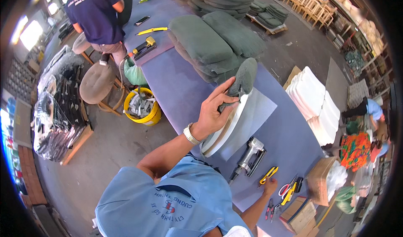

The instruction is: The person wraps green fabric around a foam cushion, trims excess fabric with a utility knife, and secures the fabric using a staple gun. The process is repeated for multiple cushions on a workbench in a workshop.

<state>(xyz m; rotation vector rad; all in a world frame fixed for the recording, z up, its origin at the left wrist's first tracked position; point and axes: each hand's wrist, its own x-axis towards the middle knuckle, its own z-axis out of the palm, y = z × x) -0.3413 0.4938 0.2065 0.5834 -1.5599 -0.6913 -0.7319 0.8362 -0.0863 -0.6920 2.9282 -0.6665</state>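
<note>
My left hand, with a watch at the wrist, is closed on the edge of a seat pad that stands tilted above the table. Dark green fabric covers its far end, while white foam and a tan board edge show along its side. Low at the right, the fingers of my right hand close around one end of a yellow utility knife. Between the seat pad and that knife lies a silver staple gun. Beneath the seat pad spreads a pale sheet.
Green padded pieces are stacked on the blue table. Scissors, pliers and a cardboard box crowd the near right. White foam pieces are piled beyond the right edge. Leftward are a yellow bucket and another person.
</note>
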